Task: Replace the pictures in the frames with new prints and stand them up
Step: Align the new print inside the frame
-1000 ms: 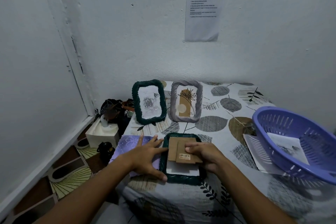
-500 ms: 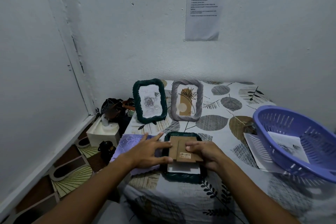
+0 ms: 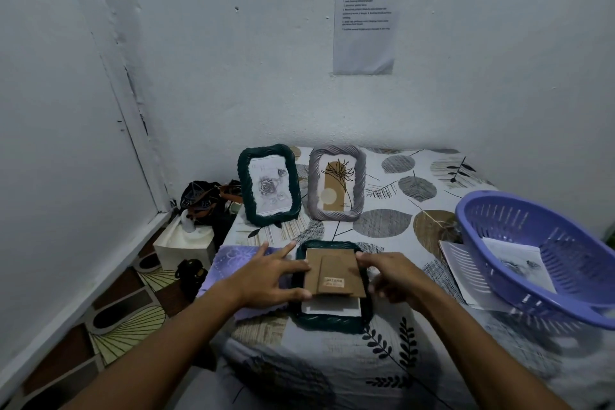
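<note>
A dark green frame lies face down on the patterned table near the front edge. On it rests a brown cardboard backing with a barcode sticker, and a white print shows below it. My left hand pinches the backing's left edge, index finger straight. My right hand holds its right edge, thumb at the top corner. Behind stand a second green frame with a rose drawing and a grey frame with a plant print.
A purple basket with a print inside sits at the right, over loose sheets. A lilac sheet lies under my left hand. Off the table's left edge stand a tissue box and dark bags.
My left hand moved from the frame's left rim onto the backing's left edge. My right hand shifted from on top of the backing to its right edge.
</note>
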Available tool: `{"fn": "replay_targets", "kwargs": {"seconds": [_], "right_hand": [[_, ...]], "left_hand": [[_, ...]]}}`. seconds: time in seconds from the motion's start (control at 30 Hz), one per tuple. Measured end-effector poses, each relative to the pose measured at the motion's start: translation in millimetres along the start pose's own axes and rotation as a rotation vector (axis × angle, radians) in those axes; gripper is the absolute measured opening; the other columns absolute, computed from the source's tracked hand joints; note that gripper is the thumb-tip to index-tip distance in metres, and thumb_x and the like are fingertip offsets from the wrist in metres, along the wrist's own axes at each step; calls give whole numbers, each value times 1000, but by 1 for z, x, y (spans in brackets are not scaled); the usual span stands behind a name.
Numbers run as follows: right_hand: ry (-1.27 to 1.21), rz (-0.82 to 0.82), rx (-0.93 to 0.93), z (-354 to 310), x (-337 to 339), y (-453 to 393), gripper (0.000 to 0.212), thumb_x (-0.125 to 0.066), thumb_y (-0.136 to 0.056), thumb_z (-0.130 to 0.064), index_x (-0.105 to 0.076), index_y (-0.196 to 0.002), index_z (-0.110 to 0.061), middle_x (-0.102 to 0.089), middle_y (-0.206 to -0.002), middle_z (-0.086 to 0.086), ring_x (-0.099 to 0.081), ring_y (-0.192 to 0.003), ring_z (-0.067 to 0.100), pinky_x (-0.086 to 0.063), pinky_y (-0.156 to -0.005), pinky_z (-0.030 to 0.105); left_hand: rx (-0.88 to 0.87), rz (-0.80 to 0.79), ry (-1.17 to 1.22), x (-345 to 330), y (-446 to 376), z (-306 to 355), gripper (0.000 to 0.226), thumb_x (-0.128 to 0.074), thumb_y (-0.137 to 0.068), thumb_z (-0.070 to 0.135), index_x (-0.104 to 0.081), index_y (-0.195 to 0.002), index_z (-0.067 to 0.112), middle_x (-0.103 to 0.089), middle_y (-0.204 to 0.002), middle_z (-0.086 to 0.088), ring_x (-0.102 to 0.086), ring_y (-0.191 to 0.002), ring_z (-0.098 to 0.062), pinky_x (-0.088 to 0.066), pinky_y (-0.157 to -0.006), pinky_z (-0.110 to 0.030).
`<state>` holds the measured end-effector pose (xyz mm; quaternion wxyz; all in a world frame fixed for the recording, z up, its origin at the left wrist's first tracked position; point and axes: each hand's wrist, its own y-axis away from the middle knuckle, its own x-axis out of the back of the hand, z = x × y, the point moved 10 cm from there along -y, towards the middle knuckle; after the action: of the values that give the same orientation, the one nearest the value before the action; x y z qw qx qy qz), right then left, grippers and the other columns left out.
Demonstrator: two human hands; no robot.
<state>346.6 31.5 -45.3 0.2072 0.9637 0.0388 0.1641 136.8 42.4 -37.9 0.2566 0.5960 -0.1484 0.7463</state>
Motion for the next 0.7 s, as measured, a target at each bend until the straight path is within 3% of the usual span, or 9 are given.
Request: {"fn": "replay_targets", "kwargs": {"seconds": [0.07,0.17,0.27,0.37,0.47,0.57,0.7], "right_hand": [[78,124,132,-9,19,-3,28,-61,-90,-36,-68,-93,-10,-55,-63,6,-40,-44,12,-27,-42,19],[142,132,309,-25,19,0,10,-68,-86,-21,-68,-94,-15,-65,-85,4,-54,-66,11,-37,-52,20],[300,-38,384,-27,-3,1,35,-72,-82,-16,-65,-117,-16,-55,-124,-2,-52,-108,13,-40,-82,15],[405,-132,378,-18,-13,-3,52,-74,-80,-24,-58,-130,-22,-31,-151,-3,-31,-137,18,-23,-108,30],[510,-179,378,-11,-20,-6,59,-74,-80,-29,-53,-135,-26,-24,-156,-6,-23,-142,17,-18,-112,34],[566,-192,380,-9,-23,-9,62,-75,-79,-31,-51,-137,-25,-28,-155,-7,-24,-141,15,-18,-107,29],[627,-189,396,-7,-26,-11,64,-75,-79,-30,-51,-138,-23,-28,-156,-5,-27,-141,15,-21,-109,27]], "left_hand": [[-2,-4,-8,-1,1,1,113,-9,-57,99,-31,-148,36,-8,-161,-9,-2,-148,-13,13,-114,-43],[-4,-16,-17,-2,3,3,115,-8,-55,100,-28,-149,36,-3,-161,-9,3,-144,-7,15,-112,-40],[-3,-18,-24,-2,4,5,116,-8,-54,99,-26,-149,37,0,-162,-7,10,-134,1,17,-111,-38],[-10,-13,-32,-4,4,4,113,-11,-56,98,-26,-150,36,0,-162,-7,9,-135,1,16,-111,-37],[-19,2,-40,-7,4,3,106,-18,-62,94,-28,-150,34,-3,-162,-6,8,-139,0,17,-110,-36],[-27,32,-59,-10,5,4,97,-28,-69,86,-29,-150,31,-11,-161,-2,13,-139,0,21,-110,-36],[-56,50,-91,-17,3,5,100,-23,-70,88,-29,-150,28,-21,-158,7,14,-142,-3,20,-112,-44]]}}
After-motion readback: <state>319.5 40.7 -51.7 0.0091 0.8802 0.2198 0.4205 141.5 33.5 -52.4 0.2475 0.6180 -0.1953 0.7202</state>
